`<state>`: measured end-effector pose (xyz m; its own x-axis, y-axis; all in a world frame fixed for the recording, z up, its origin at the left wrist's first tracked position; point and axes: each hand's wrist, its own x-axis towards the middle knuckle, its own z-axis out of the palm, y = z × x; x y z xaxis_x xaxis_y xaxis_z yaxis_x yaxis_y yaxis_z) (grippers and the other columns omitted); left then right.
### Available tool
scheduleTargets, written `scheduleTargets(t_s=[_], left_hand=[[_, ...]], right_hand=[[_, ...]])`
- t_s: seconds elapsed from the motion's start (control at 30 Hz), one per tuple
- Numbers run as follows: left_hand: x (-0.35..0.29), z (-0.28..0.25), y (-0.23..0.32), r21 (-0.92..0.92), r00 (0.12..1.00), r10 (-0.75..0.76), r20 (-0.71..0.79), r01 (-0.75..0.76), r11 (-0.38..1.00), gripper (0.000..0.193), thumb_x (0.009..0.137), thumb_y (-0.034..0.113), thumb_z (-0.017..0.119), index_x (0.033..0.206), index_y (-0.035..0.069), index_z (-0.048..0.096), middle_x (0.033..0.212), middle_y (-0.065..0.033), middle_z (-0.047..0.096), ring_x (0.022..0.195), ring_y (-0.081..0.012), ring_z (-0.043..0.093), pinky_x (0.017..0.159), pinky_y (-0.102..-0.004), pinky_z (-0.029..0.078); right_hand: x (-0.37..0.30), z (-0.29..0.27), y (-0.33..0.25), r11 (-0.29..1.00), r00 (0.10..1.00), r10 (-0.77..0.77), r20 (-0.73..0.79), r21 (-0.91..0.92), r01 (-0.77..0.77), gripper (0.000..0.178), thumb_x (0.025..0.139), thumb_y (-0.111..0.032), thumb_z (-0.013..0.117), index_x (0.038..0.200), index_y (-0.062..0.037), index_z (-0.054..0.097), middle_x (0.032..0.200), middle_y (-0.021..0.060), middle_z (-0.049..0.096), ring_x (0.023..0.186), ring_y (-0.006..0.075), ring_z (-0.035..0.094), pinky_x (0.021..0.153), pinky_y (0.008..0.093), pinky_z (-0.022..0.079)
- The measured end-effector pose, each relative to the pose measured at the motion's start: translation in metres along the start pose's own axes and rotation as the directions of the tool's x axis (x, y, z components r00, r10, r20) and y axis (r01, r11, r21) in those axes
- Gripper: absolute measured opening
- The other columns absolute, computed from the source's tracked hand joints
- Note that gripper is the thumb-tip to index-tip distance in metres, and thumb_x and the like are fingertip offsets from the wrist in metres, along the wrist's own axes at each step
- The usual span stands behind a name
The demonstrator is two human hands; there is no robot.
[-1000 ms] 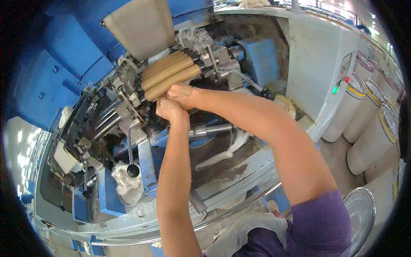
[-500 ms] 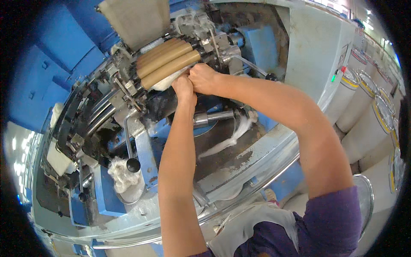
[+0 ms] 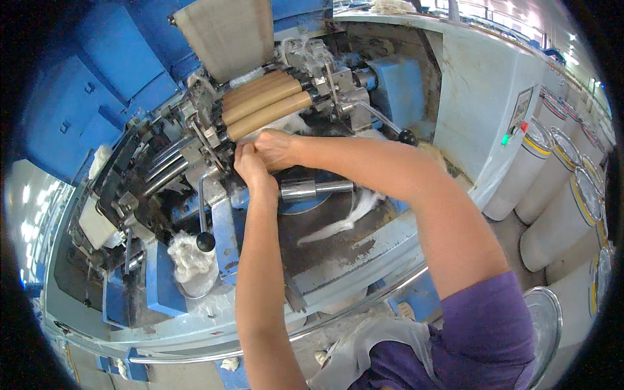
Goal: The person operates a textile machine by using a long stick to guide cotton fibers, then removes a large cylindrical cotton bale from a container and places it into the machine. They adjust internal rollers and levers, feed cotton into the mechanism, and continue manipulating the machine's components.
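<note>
My left hand (image 3: 250, 164) and my right hand (image 3: 276, 149) meet just below the left end of the front tan roller (image 3: 272, 117). Both have their fingers curled and closed. Whatever they grip is hidden behind the knuckles. White fluffy fibre (image 3: 290, 123) shows under the roller, right behind my right hand. Several tan rollers lie side by side in a metal frame, beneath a raised beige flap (image 3: 227, 38). Lower down, a shiny metal shaft (image 3: 309, 190) crosses the machine, and a loose white fibre strand (image 3: 341, 224) trails over the dark bed.
A black-knobbed lever (image 3: 407, 137) sticks out right of the rollers, and another black-knobbed lever (image 3: 205, 242) stands at the left. Beside it lies a clump of white fibre (image 3: 190, 255). A metal rail (image 3: 364, 304) runs along the front. Tall white cans (image 3: 552, 214) stand at the right.
Both hands have shifted left along the front roller, toward its left end. More white fibre shows under the roller to their right. The whole view has also shifted a little.
</note>
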<state>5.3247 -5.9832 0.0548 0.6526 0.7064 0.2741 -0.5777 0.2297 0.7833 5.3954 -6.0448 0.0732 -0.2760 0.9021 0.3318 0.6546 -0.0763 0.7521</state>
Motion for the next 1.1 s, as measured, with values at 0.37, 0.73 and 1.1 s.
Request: scheduleTargets(t_s=[0.37,0.73,1.1], left_hand=[[0.009,0.033,-0.018,0.144,0.983,0.104,-0.15,-0.082,0.986,0.032,0.086,0.017,0.052,0.1,-0.01,0.061,0.096,-0.013,0.064,0.08,-0.0223,0.06,0.071,-0.0351,0.048],[-0.006,0.09,-0.068,0.179,0.974,-0.109,0.2,0.073,0.981,0.036,0.084,0.019,0.044,0.09,-0.013,0.059,0.097,-0.0214,0.062,0.087,-0.0286,0.057,0.079,-0.0401,0.043],[-0.042,0.03,0.002,0.234,0.957,-0.264,0.118,0.232,0.944,0.031,0.081,0.021,0.057,0.107,0.004,0.056,0.1,-0.007,0.056,0.087,-0.018,0.053,0.071,-0.0351,0.044]], right_hand=[[-0.013,0.015,0.018,0.972,0.961,0.228,0.155,0.016,-0.233,0.012,0.072,-0.025,0.059,0.072,-0.0146,0.065,0.08,0.0066,0.067,0.078,0.023,0.064,0.067,0.0377,0.05],[-0.1,0.009,0.032,0.701,0.725,0.629,0.279,0.198,-0.685,0.013,0.072,-0.023,0.06,0.069,-0.0113,0.066,0.077,0.0128,0.066,0.076,0.0285,0.065,0.067,0.0408,0.051],[-0.074,-0.052,-0.013,0.104,0.247,0.909,0.335,0.391,-0.914,0.016,0.071,-0.01,0.064,0.082,0.0018,0.065,0.091,0.0222,0.065,0.085,0.0387,0.065,0.071,0.046,0.053]])
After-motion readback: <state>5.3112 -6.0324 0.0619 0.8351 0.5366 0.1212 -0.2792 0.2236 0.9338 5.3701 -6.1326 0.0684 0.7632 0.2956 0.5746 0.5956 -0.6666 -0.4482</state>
